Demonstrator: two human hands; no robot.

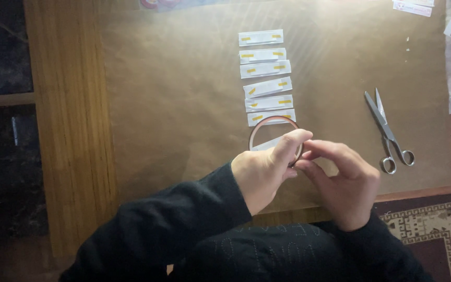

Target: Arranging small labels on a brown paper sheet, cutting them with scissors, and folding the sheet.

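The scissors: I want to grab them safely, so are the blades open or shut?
Slightly open. The scissors lie flat on the brown paper, their tips parted in a narrow V.

We see the left half of the brown paper sheet point(173, 104) on the desk point(69, 130) lying bare, so a hand could sweep there freely, out to the desk's left edge. Toward the far edge, a column of white paper strips point(264, 78) blocks the middle. Between that column and the scissors point(387, 130) near the right edge lies an open lane. At the near edge, our left hand point(267, 169) and right hand point(340, 183) crowd the tape ring point(275, 137), which touches the nearest strip.
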